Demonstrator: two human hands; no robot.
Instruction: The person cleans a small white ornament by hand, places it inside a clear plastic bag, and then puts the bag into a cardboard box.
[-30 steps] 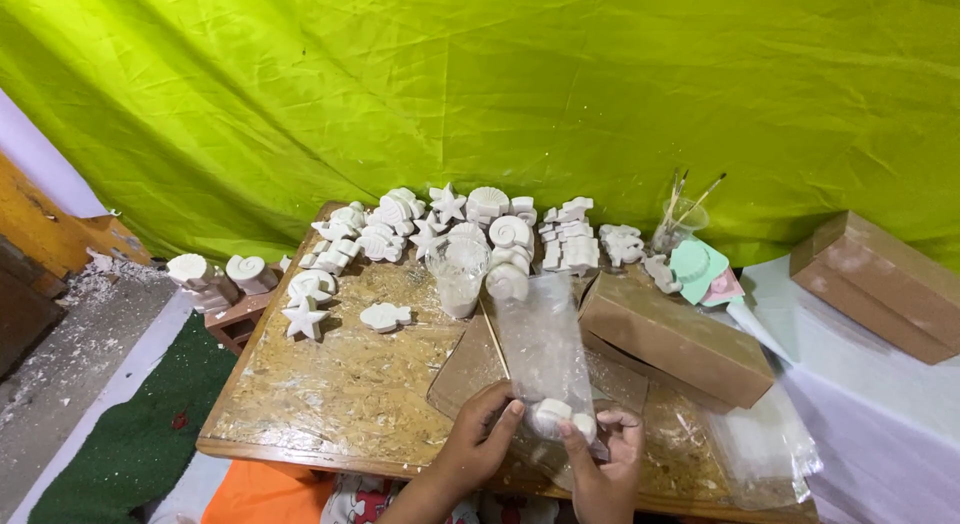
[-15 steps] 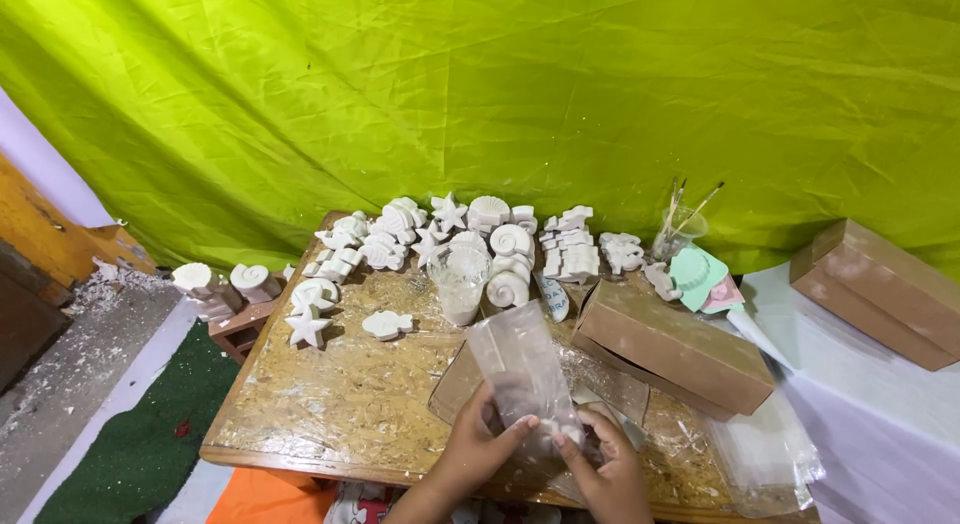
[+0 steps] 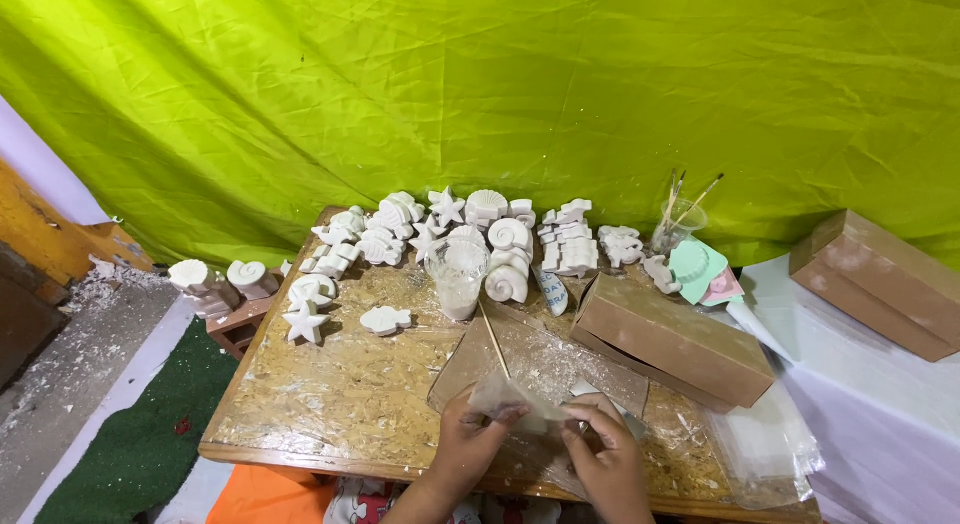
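We've got a wrinkly lime-green cloth backdrop [image 3: 520, 94], chalk-white plaster shell and starfish casts [image 3: 470, 234], a speckled tan chipboard surface [image 3: 330, 394], plain brown cardboard boxes [image 3: 675, 334], a mint-green paper card [image 3: 695, 264], and a dark green floor mat [image 3: 140, 444].

Forearms ran off near picture edge. Clear plastic bag [image 3: 535, 409] partly covered by left hand [image 3: 468, 446] and right hand [image 3: 604, 464]; contents too blurred to tell. Brown box [image 3: 880, 282] far right clipped by edge. Desk [image 3: 320, 404] near-right corner hidden under plastic sheets [image 3: 770, 449].
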